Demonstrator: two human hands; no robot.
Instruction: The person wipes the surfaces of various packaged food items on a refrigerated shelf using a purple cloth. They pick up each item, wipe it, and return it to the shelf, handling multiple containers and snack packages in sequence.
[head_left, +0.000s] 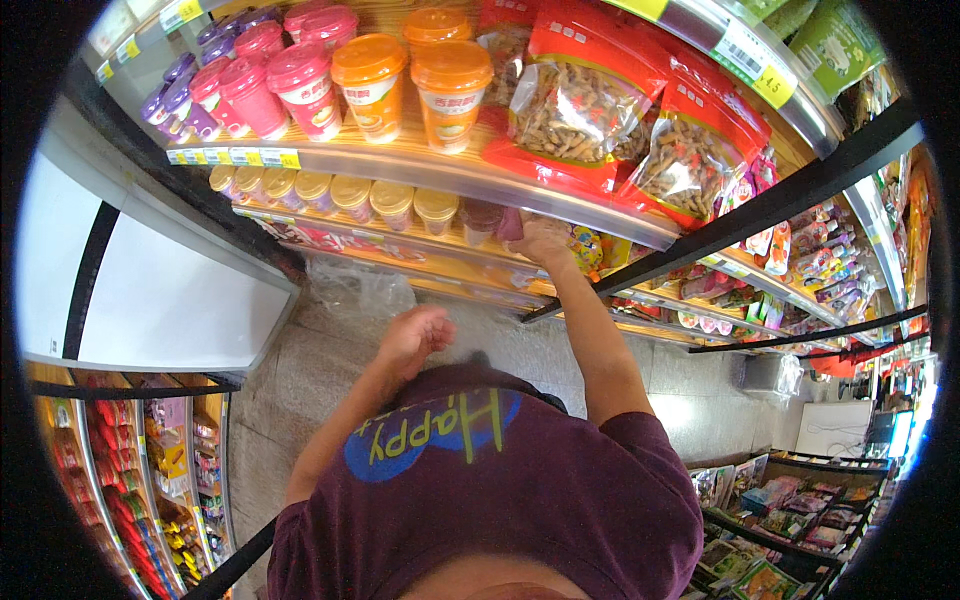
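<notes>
My right hand (544, 238) reaches into a lower shelf (480, 259), its fingers around a purple piece of what looks like cloth (511, 224). Close beside the cloth stands a dark-lidded cup (481, 216), partly shadowed by the shelf above. A row of gold-lidded cups (391, 202) runs to its left. Just right of the hand lies a yellow patterned packet (585, 247). My left hand (417, 337) hangs in front of my body with loosely curled fingers. It looks blurred, and I see nothing in it.
Orange-lidded cups (452, 94), pink-lidded cups (304, 86) and red snack bags (581, 105) fill the shelf above. A black bar (750, 195) crosses the shelves on the right. A white cabinet (180, 277) stands left. Clear plastic (360, 285) lies on the floor. Another product rack (787, 510) is lower right.
</notes>
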